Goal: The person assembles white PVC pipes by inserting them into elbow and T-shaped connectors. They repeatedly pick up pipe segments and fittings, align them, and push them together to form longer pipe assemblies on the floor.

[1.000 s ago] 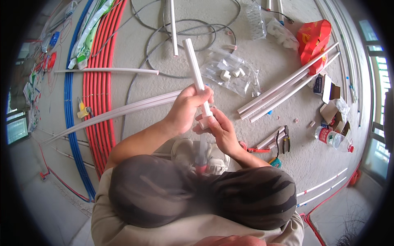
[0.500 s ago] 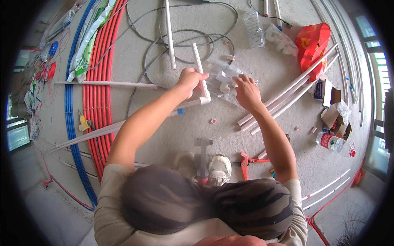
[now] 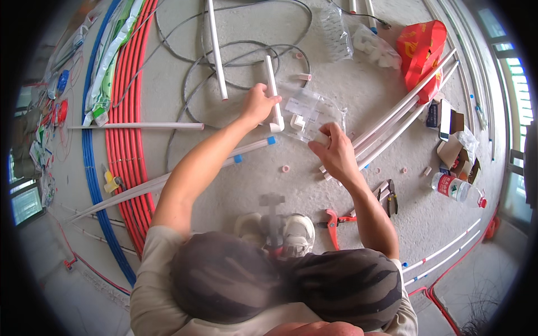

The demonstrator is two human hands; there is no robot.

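My left hand [image 3: 260, 105] is closed around a short white pipe [image 3: 272, 75] that stands out past the fingers. A white elbow fitting [image 3: 277, 127] sits at the pipe's near end. Just right of it lies a clear plastic bag [image 3: 319, 106] with a white elbow fitting [image 3: 297, 122] visible in it. My right hand [image 3: 337, 151] is at the bag's near right edge, fingers curled and thumb toward the bag. It appears to pinch the plastic, though the fingertips' contact is partly hidden.
Long white pipes [image 3: 392, 126] lie at right beside a red bag [image 3: 421, 50]. Red pipe cutters [image 3: 333, 224], pliers [image 3: 392, 199] and a plastic bottle [image 3: 451, 186] are nearer. Blue-ended pipes [image 3: 252, 147] pass under my left forearm. Red pipes [image 3: 126, 84] and grey cable [image 3: 190, 61] lie farther left.
My right hand has drawn back toward me from over the bag to its near edge, and the bag looks flatter. The left hand still holds the pipe; the view has shifted slightly.
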